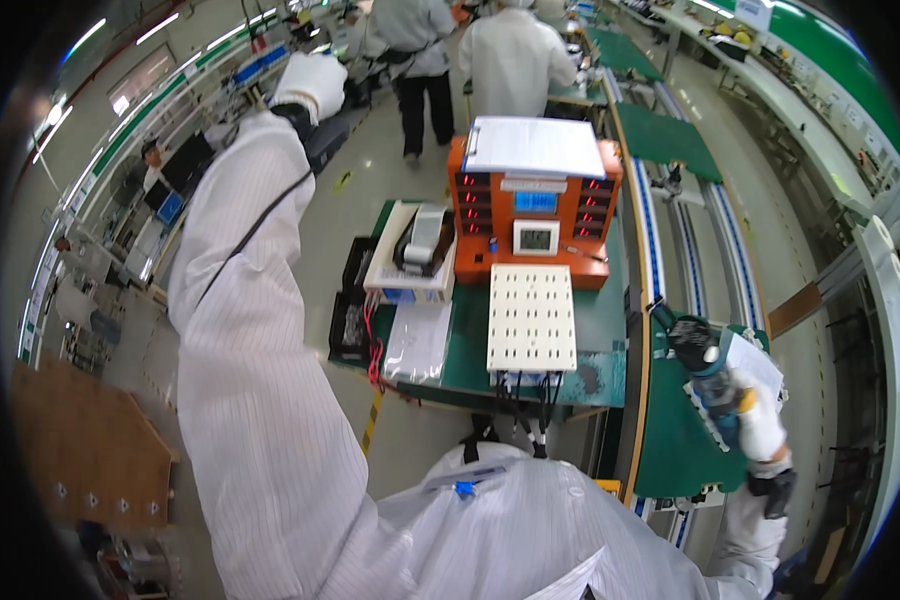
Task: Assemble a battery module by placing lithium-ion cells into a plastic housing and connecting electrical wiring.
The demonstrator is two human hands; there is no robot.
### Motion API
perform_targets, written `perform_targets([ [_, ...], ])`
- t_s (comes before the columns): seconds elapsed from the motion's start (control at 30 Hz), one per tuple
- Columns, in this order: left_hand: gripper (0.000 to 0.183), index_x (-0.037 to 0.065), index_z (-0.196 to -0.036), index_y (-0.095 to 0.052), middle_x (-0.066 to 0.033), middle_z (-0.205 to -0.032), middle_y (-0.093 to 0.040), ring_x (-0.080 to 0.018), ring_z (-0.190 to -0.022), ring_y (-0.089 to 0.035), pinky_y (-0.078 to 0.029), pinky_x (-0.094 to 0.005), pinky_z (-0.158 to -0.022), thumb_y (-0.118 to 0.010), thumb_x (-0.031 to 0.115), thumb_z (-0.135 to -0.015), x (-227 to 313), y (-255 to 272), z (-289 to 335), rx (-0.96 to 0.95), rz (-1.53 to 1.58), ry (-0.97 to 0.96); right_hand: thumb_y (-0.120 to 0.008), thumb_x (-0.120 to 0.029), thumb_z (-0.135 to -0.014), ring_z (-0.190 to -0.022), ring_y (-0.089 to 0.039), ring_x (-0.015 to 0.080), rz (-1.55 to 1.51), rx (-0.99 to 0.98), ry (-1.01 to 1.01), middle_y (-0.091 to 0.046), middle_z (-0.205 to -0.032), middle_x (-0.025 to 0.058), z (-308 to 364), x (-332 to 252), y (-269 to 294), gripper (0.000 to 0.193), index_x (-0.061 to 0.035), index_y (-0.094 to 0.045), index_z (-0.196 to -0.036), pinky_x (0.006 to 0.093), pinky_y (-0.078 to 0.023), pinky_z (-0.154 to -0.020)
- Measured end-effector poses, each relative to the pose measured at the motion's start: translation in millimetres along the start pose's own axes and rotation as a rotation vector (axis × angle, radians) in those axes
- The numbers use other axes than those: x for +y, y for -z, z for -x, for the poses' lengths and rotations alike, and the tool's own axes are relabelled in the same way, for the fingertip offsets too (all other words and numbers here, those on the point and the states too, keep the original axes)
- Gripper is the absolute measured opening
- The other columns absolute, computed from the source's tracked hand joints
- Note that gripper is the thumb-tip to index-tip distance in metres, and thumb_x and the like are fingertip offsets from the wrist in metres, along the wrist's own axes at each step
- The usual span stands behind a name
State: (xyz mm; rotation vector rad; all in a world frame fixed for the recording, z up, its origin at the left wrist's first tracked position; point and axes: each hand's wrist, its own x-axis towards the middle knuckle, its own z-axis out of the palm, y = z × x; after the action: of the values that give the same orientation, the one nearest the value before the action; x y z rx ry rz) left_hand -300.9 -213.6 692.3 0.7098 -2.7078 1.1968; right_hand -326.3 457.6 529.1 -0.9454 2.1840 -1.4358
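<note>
My left hand [312,85], in a white glove, is stretched forward and up at the far left, above the aisle. Its fingers do not show clearly; a dark boxy device [326,147] is at its wrist. At the right, my gloved right hand [762,425] is closed round a bottle-shaped thing [710,385] with a black top and blue-grey body. That thing is tilted over the green boards of the conveyor line [685,450], beside a white sheet [754,362]. Black cables run from a cream slotted box [531,320] toward my waist.
An orange tester [475,235] with red displays and a clipboard [535,146] stands on the green bench [470,350]. Left of it sit a small label printer [422,240] and black trays [350,325]. Two people in white coats stand ahead; a brown board [90,440] is at lower left.
</note>
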Motion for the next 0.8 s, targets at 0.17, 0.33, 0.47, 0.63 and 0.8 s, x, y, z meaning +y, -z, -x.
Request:
perform_targets([
  [0.17,0.020,0.013,-0.092,-0.072,-0.0090,-0.099,-0.068,-0.0274,-0.097,-0.064,-0.047,-0.0426,-0.083,-0.059,0.024,-0.082,97,-127,105,-0.092,0.175,-0.218,-0.071,-0.073,-0.070,-0.064,-0.064,0.0123,-0.463,-0.196,-0.338,-0.064,-0.080,0.0051,-12,40,-80,0.080,-0.0057,-0.053,-0.109,0.0241,-0.050,-0.058],
  [0.33,0.021,0.013,-0.089,-0.072,-0.0115,-0.096,-0.069,-0.0319,-0.093,-0.067,-0.053,-0.0460,-0.081,-0.060,0.028,-0.081,153,-243,235,-0.378,0.437,-0.195,-0.094,-0.038,-0.063,-0.066,-0.068,0.0215,-0.519,-0.117,-0.453,-0.068,-0.084,0.0109,-18,66,-110,0.079,-0.0019,-0.052,-0.118,0.0320,-0.055,-0.060],
  [0.47,0.019,0.012,-0.092,-0.071,-0.0131,-0.097,-0.069,-0.0343,-0.094,-0.067,-0.054,-0.0470,-0.081,-0.059,0.021,-0.081,169,-309,302,-0.632,0.559,-0.020,-0.082,-0.020,-0.071,-0.066,-0.068,0.0241,-0.789,-0.095,-0.391,-0.066,-0.085,0.0151,-37,74,-112,0.063,-0.0005,-0.051,-0.122,0.0367,-0.057,-0.061],
  [0.63,0.021,0.009,-0.100,-0.067,-0.0153,-0.104,-0.066,-0.0368,-0.095,-0.067,-0.054,-0.0485,-0.082,-0.053,0.013,-0.086,189,-359,331,-0.660,0.697,0.074,-0.065,-0.039,-0.085,-0.059,-0.064,0.0302,-1.033,-0.001,-0.283,-0.061,-0.081,0.0144,-70,55,-143,0.058,-0.0061,-0.049,-0.130,0.0399,-0.056,-0.053],
  [0.8,0.022,0.007,-0.106,-0.063,-0.0171,-0.110,-0.063,-0.0381,-0.097,-0.066,-0.054,-0.0493,-0.081,-0.047,0.010,-0.091,217,-400,326,-0.632,0.831,0.127,-0.081,-0.032,-0.078,-0.059,-0.065,0.0233,-0.606,0.068,-0.555,-0.063,-0.077,0.0124,-106,57,-161,0.056,-0.0038,-0.050,-0.116,0.0335,-0.056,-0.052],
])
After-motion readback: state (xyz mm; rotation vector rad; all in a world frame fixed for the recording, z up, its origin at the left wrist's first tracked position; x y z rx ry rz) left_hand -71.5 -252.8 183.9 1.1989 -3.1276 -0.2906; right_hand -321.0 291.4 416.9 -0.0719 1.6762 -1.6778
